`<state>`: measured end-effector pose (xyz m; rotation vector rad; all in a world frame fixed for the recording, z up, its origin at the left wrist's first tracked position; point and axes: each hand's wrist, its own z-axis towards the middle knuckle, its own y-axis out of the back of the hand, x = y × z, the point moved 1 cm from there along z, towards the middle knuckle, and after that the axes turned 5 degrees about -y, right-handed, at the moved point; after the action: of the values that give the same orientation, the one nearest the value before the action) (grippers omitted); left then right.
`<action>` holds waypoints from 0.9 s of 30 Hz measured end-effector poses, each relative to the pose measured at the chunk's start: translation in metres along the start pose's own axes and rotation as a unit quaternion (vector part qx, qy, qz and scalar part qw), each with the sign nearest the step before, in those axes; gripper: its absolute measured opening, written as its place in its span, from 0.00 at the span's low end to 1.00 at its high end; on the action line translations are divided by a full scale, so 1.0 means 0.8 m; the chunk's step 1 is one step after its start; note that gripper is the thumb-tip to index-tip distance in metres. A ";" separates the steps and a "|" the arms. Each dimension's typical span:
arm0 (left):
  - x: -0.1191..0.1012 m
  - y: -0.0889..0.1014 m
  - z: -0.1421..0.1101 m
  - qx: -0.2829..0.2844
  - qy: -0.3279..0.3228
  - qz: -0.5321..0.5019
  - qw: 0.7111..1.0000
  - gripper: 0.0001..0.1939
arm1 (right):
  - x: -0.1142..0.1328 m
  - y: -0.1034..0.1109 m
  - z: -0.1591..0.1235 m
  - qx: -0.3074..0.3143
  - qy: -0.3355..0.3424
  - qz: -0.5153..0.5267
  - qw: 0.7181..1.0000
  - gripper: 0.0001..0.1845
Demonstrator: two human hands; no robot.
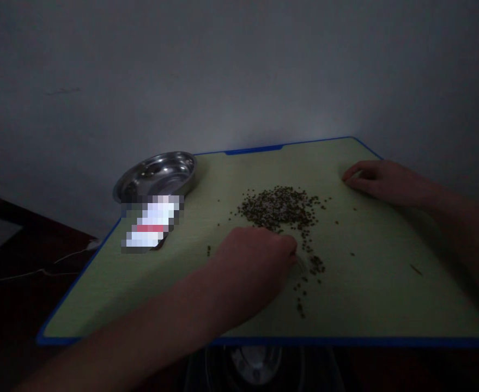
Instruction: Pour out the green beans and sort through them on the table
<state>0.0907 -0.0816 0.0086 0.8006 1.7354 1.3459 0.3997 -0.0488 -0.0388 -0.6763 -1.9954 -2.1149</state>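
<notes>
A loose pile of small dark bean-like grains point(278, 206) lies on the pale green board point(380, 305), with paler bits among them. A thin trail of grains runs from the pile toward the near edge. My left hand point(259, 256) is closed at the pile's near side, its fingers curled under and mostly hidden. Beside its knuckles is a faint clear or blurred patch. Farther right, my right hand point(372, 178) rests at the board's right side, thumb and fingertips drawn together. Whatever may be between those fingertips is too dark to make out.
A shiny steel bowl point(157, 177) stands at the back left, tilted in view. In front of it lies a phone point(153, 223) with a lit, pixelated screen. A grey wall point(239, 71) rises behind the board. White cables point(43, 271) hang at the left.
</notes>
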 end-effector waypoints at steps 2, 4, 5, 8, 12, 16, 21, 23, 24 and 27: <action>-0.001 -0.001 0.000 0.001 -0.010 -0.004 1.000 0.11 | 0.000 0.000 0.001 0.000 -0.002 -0.001 1.000 0.16; -0.003 -0.003 -0.001 -0.004 -0.032 -0.006 0.999 0.11 | 0.000 0.000 0.001 0.000 -0.005 -0.001 1.000 0.16; -0.004 -0.003 -0.001 -0.005 -0.044 -0.007 0.999 0.10 | 0.000 0.000 0.001 0.001 -0.007 -0.002 1.000 0.16; -0.007 -0.004 -0.002 -0.002 -0.072 -0.009 0.997 0.08 | 0.002 0.001 0.000 0.006 -0.011 -0.003 1.000 0.16; -0.011 -0.005 -0.004 0.011 -0.092 -0.015 0.996 0.06 | 0.004 0.001 -0.001 0.008 -0.019 -0.006 1.000 0.16; -0.013 -0.009 -0.007 0.026 -0.103 -0.029 0.994 0.05 | 0.005 0.001 -0.002 0.005 -0.030 -0.017 0.999 0.17; -0.016 -0.009 -0.012 0.046 -0.113 -0.054 0.991 0.05 | 0.005 0.001 -0.002 0.002 -0.031 -0.015 0.999 0.17; -0.017 -0.008 -0.014 0.058 -0.109 -0.060 0.991 0.06 | 0.003 0.001 -0.002 0.001 -0.027 -0.008 1.000 0.16; -0.018 -0.008 -0.014 0.063 -0.106 -0.062 0.990 0.06 | 0.002 0.000 -0.002 0.000 -0.025 -0.005 1.000 0.16; -0.019 -0.011 -0.017 0.068 -0.109 -0.071 0.989 0.07 | 0.000 0.000 -0.002 0.001 -0.022 -0.001 1.000 0.16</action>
<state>0.0862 -0.1032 0.0051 0.8495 1.6885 1.0141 0.3991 -0.0500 -0.0389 -0.7252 -2.0218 -2.1163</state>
